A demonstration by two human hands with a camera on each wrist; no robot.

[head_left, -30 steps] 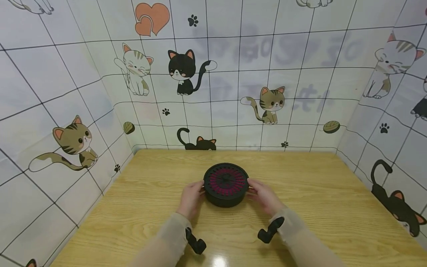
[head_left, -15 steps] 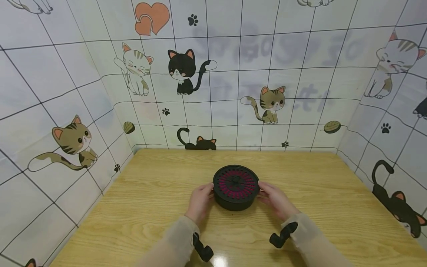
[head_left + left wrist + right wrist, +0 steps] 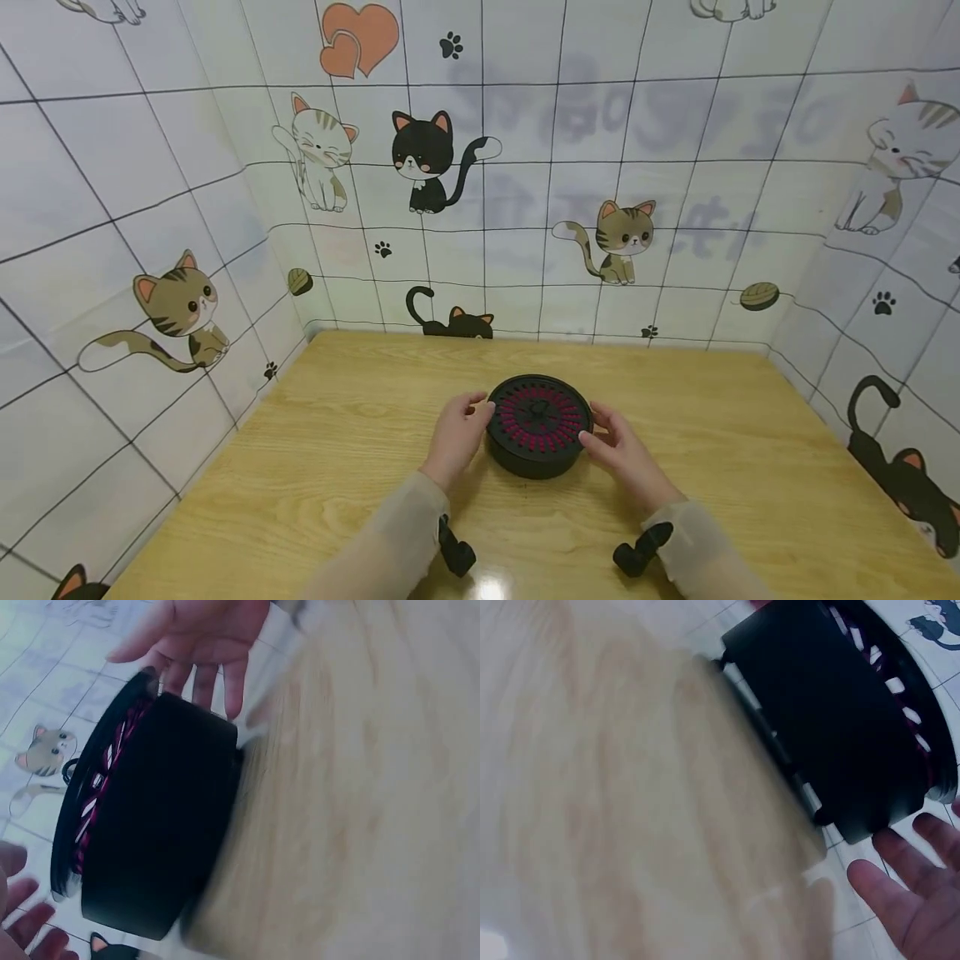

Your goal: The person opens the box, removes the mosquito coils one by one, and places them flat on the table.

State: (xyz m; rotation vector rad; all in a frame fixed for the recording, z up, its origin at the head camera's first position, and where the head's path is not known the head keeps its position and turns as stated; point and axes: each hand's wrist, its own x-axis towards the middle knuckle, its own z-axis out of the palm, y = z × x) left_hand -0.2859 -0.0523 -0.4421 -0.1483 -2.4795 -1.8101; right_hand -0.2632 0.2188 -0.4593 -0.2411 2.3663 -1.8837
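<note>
A round black device (image 3: 538,425) with a red slatted top stands on the wooden table (image 3: 352,475), a little in front of its middle. My left hand (image 3: 459,433) lies at the device's left side, fingers relaxed and close to the rim. My right hand (image 3: 621,450) lies at its right side with straight fingers. In the left wrist view the device (image 3: 165,817) fills the middle, the right hand (image 3: 196,637) spread beyond it and my left fingertips (image 3: 22,922) a little off it. In the right wrist view my right fingers (image 3: 911,907) are spread beside the device (image 3: 832,727), with a gap.
Walls papered with cartoon cats (image 3: 420,158) close the table in at the back, left and right. Bare wood lies all round the device. Black camera mounts (image 3: 456,552) sit on both sleeved wrists near the front edge.
The device has slid a little to the right between both hands. Both hands have since loosened and now lie beside it instead of gripping its sides.
</note>
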